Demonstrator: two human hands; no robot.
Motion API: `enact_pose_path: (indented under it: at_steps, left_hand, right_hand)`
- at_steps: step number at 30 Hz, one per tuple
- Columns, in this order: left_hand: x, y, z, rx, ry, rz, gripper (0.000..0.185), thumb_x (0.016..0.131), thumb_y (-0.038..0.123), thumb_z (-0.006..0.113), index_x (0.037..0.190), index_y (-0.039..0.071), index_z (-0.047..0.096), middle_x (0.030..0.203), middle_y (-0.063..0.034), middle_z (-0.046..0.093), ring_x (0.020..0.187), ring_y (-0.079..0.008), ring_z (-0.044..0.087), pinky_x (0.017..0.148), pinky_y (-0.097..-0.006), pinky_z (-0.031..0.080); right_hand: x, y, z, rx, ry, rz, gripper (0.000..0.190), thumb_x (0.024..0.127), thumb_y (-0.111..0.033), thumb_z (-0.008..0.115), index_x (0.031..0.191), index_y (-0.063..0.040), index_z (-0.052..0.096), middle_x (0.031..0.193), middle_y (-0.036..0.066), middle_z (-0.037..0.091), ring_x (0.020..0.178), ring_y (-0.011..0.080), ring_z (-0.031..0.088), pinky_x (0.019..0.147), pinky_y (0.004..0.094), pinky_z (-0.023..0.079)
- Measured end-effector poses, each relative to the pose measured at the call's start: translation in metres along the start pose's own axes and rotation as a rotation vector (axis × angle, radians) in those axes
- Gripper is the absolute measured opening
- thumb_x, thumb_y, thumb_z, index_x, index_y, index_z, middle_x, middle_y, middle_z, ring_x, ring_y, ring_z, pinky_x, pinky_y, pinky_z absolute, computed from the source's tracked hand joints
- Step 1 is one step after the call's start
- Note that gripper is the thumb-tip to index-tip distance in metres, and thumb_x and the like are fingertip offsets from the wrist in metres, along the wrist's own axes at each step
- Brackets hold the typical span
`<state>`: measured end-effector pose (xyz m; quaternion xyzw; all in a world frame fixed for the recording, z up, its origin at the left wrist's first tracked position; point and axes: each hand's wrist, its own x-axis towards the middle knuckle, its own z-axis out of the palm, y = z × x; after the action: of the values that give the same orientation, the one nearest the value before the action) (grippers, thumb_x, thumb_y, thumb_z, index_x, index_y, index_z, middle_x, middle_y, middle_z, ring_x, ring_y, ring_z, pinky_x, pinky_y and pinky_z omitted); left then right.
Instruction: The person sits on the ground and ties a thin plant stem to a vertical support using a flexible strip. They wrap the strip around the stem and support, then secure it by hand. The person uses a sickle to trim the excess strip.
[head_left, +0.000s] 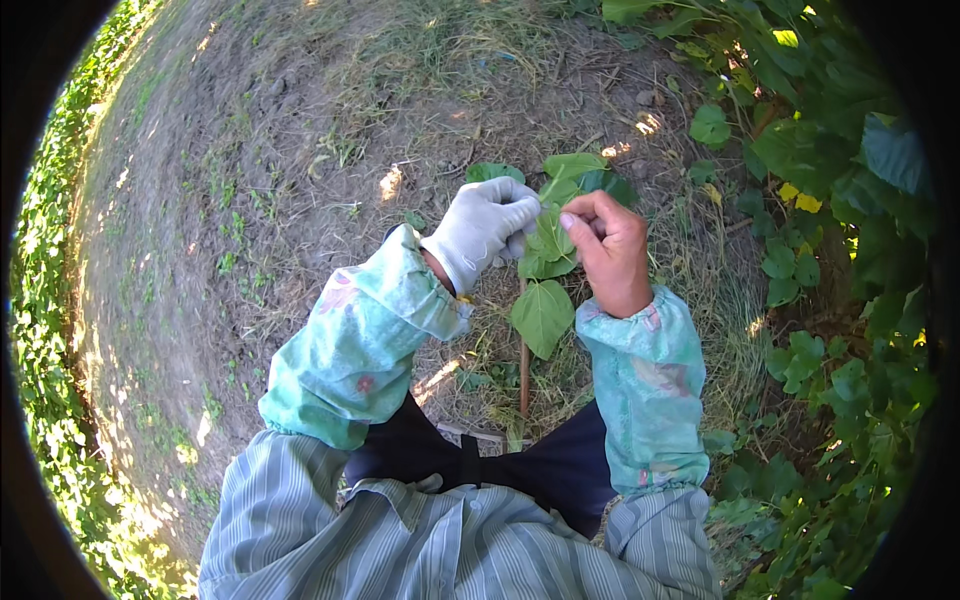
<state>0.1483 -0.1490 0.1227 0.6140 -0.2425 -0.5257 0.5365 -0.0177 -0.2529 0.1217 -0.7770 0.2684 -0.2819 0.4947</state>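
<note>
My left hand (487, 225) wears a whitish glove, with thumb and forefinger pinched together at the upper part of a leafy green shoot (551, 232). Bare, my right hand (611, 244) is curled just right of the same shoot, thumb and fingertips close together; whether something thin is between them cannot be told. Broad heart-shaped leaves lie around and below both hands, the lowest a large green leaf (542, 319). Beneath it a thin brown stem (524, 375) runs down towards my legs. Floral turquoise sleeve covers reach up both forearms.
Dense leafy plants (810, 360) stand close along the right side, with a few yellow leaves. Bare soil (285, 150) with dry grass and small weeds spreads ahead and to the left. Another sunlit green row (52, 315) lines the far left edge.
</note>
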Motion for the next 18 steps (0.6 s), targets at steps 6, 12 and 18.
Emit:
enact_pose_path:
  at_steps: [6, 12, 18]
  left_hand:
    - [0.001, 0.002, 0.0, 0.022, 0.051, 0.034, 0.016, 0.097, 0.017, 0.068, 0.1, 0.002, 0.066, 0.077, -0.0007, 0.065, 0.058, -0.0063, 0.057, 0.052, -0.0221, 0.045]
    - [0.005, -0.004, 0.001, 0.097, 0.103, 0.1, 0.012, 0.094, 0.011, 0.069, 0.099, 0.001, 0.067, 0.076, -0.001, 0.065, 0.062, -0.0077, 0.058, 0.056, -0.0241, 0.047]
    - [0.005, -0.011, 0.008, 0.382, 0.245, 0.46, 0.011, 0.088, 0.006, 0.069, 0.097, 0.0, 0.068, 0.079, -0.0068, 0.068, 0.073, -0.0125, 0.064, 0.069, -0.0289, 0.052]
  right_hand:
    - [0.003, 0.012, -0.02, -0.002, 0.072, 0.09, 0.007, 0.091, -0.005, 0.069, 0.09, 0.001, 0.066, 0.071, 0.002, 0.063, 0.063, 0.0059, 0.055, 0.056, 0.0258, 0.045]
    - [0.008, 0.018, -0.03, -0.001, 0.305, 0.117, 0.01, 0.092, -0.007, 0.069, 0.091, 0.001, 0.065, 0.075, 0.004, 0.064, 0.062, 0.0081, 0.056, 0.056, 0.0274, 0.046]
    - [0.012, 0.03, -0.044, -0.513, 0.385, -0.13, 0.009, 0.09, -0.005, 0.068, 0.094, 0.003, 0.065, 0.083, 0.011, 0.067, 0.066, 0.0219, 0.065, 0.061, 0.0348, 0.05]
